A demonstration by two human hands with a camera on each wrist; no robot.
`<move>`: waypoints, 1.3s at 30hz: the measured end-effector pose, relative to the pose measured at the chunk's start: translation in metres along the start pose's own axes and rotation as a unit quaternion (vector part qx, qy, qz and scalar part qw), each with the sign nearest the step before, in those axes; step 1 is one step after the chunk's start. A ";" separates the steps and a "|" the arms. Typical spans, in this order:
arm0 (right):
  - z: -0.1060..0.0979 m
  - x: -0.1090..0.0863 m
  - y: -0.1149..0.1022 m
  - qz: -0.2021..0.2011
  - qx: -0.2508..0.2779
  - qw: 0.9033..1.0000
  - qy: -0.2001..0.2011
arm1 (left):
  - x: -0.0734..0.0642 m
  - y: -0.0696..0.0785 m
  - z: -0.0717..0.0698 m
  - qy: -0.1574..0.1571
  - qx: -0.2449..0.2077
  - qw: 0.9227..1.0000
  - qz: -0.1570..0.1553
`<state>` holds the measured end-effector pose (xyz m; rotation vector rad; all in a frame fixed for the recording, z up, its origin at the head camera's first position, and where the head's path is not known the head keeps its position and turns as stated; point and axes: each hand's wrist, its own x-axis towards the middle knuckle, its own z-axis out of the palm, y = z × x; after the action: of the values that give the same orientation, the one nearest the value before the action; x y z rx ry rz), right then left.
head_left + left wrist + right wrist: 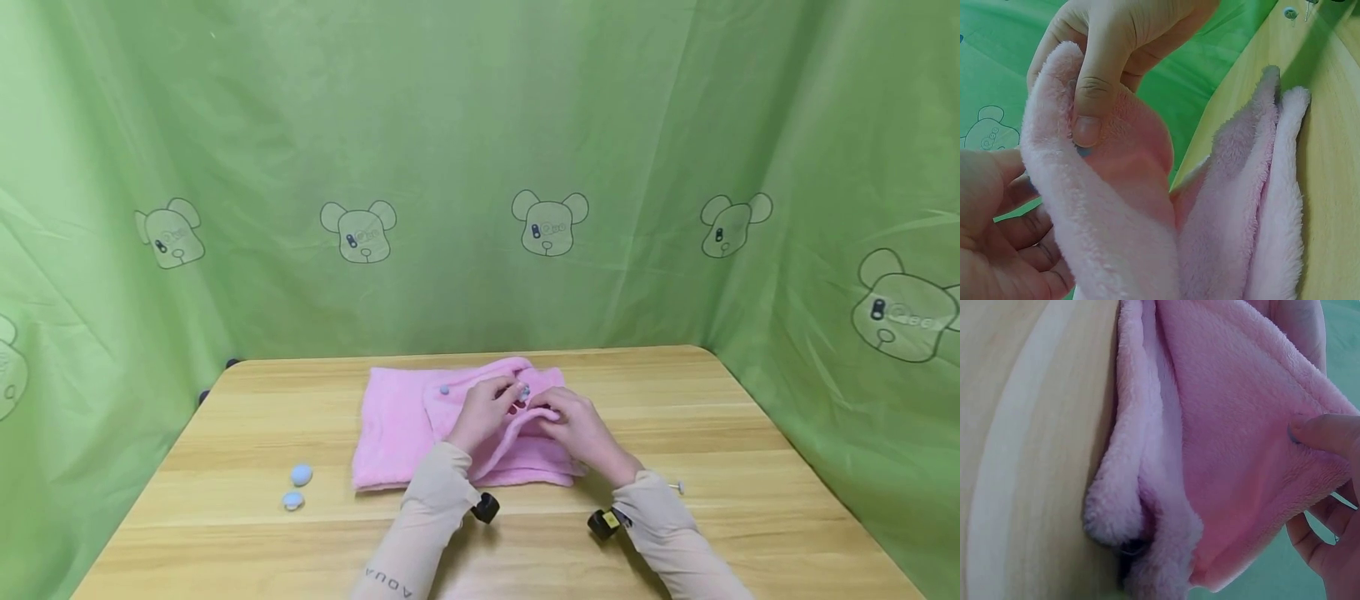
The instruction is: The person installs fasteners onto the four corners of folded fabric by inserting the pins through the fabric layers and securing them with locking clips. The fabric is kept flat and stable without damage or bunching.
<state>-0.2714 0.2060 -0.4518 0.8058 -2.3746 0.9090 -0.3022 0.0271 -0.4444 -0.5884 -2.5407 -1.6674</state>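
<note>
In the head view, the left hand [486, 410] pinches a blue button [524, 391], while the right hand [581, 423] grips a raised flap of pink cloth [393, 429] between and below them; only the wrist views show a blue spot [1295, 436] under the right thumb. The table's [750, 517] far edge lies just beyond the cloth. Wood stretches widely left of the left hand, around two blue knobs [302, 475], and right of the right hand, past a pin [679, 487].

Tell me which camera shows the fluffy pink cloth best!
The head view: it shows most of the pink cloth at once, though the left hand and right hand cover some. Both wrist views show only close parts: folds in the left, a raised flap in the right.
</note>
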 end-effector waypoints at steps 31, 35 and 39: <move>0.001 0.001 0.003 0.002 -0.028 0.999 0.017 | -0.004 0.009 -0.004 -0.035 0.036 0.999 -0.005; 0.002 0.001 0.004 -0.003 -0.027 0.999 0.018 | -0.006 0.011 -0.008 -0.040 0.016 0.999 -0.023; 0.002 0.001 0.004 -0.008 -0.028 0.999 0.021 | -0.008 0.011 -0.015 -0.039 0.030 0.999 -0.022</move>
<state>-0.2750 0.2070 -0.4543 0.7767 -2.3426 0.8411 -0.2938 0.0157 -0.4301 -0.6108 -2.6673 -1.6045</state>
